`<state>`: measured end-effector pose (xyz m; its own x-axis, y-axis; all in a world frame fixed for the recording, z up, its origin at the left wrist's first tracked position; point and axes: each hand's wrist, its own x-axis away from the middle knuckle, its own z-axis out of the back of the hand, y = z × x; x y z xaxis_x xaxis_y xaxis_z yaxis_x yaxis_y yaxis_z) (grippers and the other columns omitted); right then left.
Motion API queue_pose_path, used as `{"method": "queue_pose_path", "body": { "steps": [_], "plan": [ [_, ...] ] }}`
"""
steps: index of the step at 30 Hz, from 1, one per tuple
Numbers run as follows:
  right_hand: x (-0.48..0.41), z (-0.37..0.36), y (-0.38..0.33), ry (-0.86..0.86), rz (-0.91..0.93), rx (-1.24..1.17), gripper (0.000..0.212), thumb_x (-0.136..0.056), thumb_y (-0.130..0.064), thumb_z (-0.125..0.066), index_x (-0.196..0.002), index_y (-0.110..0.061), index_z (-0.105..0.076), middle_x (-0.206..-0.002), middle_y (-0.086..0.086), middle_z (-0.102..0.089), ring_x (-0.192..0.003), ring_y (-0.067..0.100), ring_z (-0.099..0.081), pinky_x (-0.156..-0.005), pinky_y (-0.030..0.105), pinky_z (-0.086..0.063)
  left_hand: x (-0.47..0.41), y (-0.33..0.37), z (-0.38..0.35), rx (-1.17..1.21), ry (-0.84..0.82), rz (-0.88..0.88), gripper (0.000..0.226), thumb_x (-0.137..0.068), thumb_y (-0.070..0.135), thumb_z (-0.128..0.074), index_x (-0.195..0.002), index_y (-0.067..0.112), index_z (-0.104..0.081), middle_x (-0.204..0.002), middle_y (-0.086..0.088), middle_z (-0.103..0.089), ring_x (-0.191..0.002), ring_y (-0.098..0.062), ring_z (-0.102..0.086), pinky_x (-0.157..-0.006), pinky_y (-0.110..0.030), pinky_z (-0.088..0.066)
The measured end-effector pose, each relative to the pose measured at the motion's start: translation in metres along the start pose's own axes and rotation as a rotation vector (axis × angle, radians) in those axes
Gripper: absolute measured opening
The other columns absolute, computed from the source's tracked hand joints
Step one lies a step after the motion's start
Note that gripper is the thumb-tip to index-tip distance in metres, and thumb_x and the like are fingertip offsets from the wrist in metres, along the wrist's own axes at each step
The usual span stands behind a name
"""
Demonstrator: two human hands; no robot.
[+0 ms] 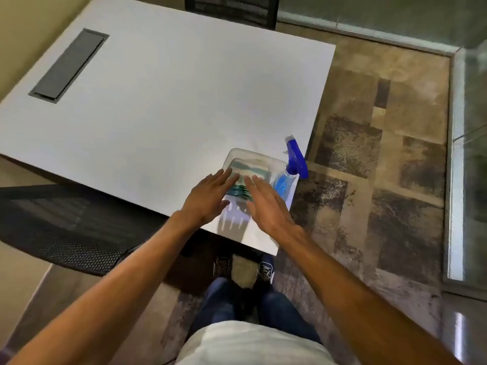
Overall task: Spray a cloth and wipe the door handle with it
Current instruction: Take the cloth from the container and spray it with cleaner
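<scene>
A clear plastic tub (pixel 238 154) sits near the white table's right front corner with folded teal and white cloths (pixel 249 168) inside. A spray bottle (pixel 290 168) with blue liquid and a blue trigger head stands just right of the tub, near the table edge. My left hand (pixel 208 197) hovers flat above the tub's near left side, fingers spread, holding nothing. My right hand (pixel 266 204) hovers beside it over the tub's near right side, also spread and empty. Both hands hide the near part of the tub. No door handle is in view.
The white table (pixel 163 101) has a grey cable hatch (pixel 69 63) at its far left. A black mesh chair (pixel 66 227) stands at my left, another chair (pixel 232 9) at the far side. Patterned carpet (pixel 382 154) and a glass partition (pixel 471 154) lie to the right.
</scene>
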<state>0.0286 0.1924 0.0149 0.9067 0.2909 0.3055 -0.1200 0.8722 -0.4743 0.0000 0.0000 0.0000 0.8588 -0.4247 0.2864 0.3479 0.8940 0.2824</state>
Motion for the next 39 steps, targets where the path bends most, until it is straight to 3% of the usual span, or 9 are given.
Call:
{"method": "queue_pose_path", "body": {
  "steps": [6, 13, 16, 22, 25, 28, 33, 36, 39],
  "plan": [
    [-0.031, -0.011, -0.003, -0.031, -0.082, -0.042, 0.068, -0.103, -0.024, -0.064, -0.162, -0.017, -0.031, -0.166, 0.008, -0.037, -0.152, 0.028, -0.036, -0.123, 0.046, -0.037, -0.026, -0.014, -0.003, -0.083, -0.068, -0.021, 0.069, -0.095, 0.016, -0.074, -0.157, 0.016, -0.043, -0.155, -0.015, -0.055, -0.135, -0.039, -0.055, -0.107, -0.044, -0.043],
    [-0.046, -0.023, -0.005, 0.021, -0.184, -0.129, 0.041, -0.097, -0.025, -0.072, -0.135, -0.013, -0.061, -0.133, 0.012, -0.066, -0.119, 0.03, -0.062, -0.091, 0.036, -0.05, -0.051, -0.033, 0.008, -0.006, -0.133, -0.127, 0.038, -0.099, 0.014, -0.066, -0.136, 0.015, -0.067, -0.131, -0.012, -0.071, -0.117, -0.033, -0.06, -0.093, -0.042, -0.051],
    [-0.049, -0.025, -0.007, 0.049, -0.234, -0.184, 0.052, -0.096, -0.026, -0.075, -0.142, -0.013, -0.056, -0.14, 0.011, -0.063, -0.126, 0.029, -0.059, -0.102, 0.039, -0.051, -0.059, -0.042, 0.014, 0.113, -0.125, -0.146, 0.032, -0.099, 0.012, -0.064, -0.131, 0.011, -0.069, -0.127, -0.015, -0.072, -0.114, -0.036, -0.061, -0.09, -0.046, -0.053],
    [-0.054, -0.021, -0.01, 0.095, -0.251, -0.053, 0.071, -0.096, -0.018, -0.073, -0.158, -0.015, -0.038, -0.153, 0.012, -0.05, -0.138, 0.032, -0.047, -0.114, 0.045, -0.041, -0.079, -0.048, 0.035, 0.279, -0.083, -0.185, 0.028, -0.094, 0.008, -0.07, -0.122, 0.008, -0.074, -0.115, -0.016, -0.077, -0.1, -0.038, -0.068, -0.079, -0.033, -0.045],
    [-0.058, -0.012, -0.014, 0.133, -0.269, -0.033, 0.072, -0.099, -0.011, -0.067, -0.161, -0.017, -0.032, -0.152, 0.013, -0.049, -0.137, 0.031, -0.048, -0.112, 0.045, -0.042, -0.087, -0.051, 0.053, 0.344, -0.048, -0.223, 0.025, -0.092, 0.006, -0.071, -0.117, 0.006, -0.075, -0.11, -0.015, -0.078, -0.088, -0.034, -0.069, -0.078, -0.033, -0.047],
    [-0.061, 0.002, -0.022, 0.199, -0.274, -0.046, 0.065, -0.097, -0.01, -0.068, -0.156, -0.013, -0.04, -0.147, 0.014, -0.055, -0.131, 0.031, -0.054, -0.104, 0.043, -0.049, -0.091, -0.057, 0.072, 0.407, -0.047, -0.255, 0.021, -0.094, 0.007, -0.071, -0.115, 0.007, -0.075, -0.107, -0.012, -0.078, -0.076, -0.022, -0.061, -0.076, -0.032, -0.047],
    [-0.062, 0.029, -0.03, 0.316, -0.241, -0.128, 0.051, -0.086, 0.005, -0.069, -0.133, -0.01, -0.056, -0.12, 0.013, -0.066, -0.108, 0.03, -0.063, -0.077, 0.031, -0.046, -0.087, -0.062, 0.094, 0.556, 0.012, -0.232, 0.03, -0.094, 0.014, -0.076, -0.124, 0.012, -0.072, -0.111, -0.004, -0.076, -0.098, -0.02, -0.068, -0.089, -0.039, -0.057],
    [-0.063, 0.051, -0.034, 0.334, -0.215, -0.222, 0.041, -0.086, 0.007, -0.067, -0.121, -0.013, -0.062, -0.108, 0.009, -0.064, -0.095, 0.025, -0.062, -0.072, 0.03, -0.045, -0.078, -0.07, 0.105, 0.796, -0.013, -0.167, 0.062, -0.086, 0.018, -0.086, -0.141, 0.022, -0.059, -0.13, 0.003, -0.07, -0.121, -0.006, -0.064, -0.103, -0.024, -0.052],
    [-0.062, 0.072, -0.037, 0.263, -0.188, -0.327, 0.034, -0.089, 0.005, -0.068, -0.116, -0.014, -0.064, -0.104, 0.006, -0.068, -0.092, 0.024, -0.064, -0.074, 0.035, -0.053, -0.066, -0.082, 0.108, 1.014, -0.146, -0.101, 0.089, -0.079, 0.009, -0.087, -0.154, 0.025, -0.042, -0.151, 0.002, -0.057, -0.142, -0.008, -0.05, -0.118, -0.027, -0.039]
  ]
}}
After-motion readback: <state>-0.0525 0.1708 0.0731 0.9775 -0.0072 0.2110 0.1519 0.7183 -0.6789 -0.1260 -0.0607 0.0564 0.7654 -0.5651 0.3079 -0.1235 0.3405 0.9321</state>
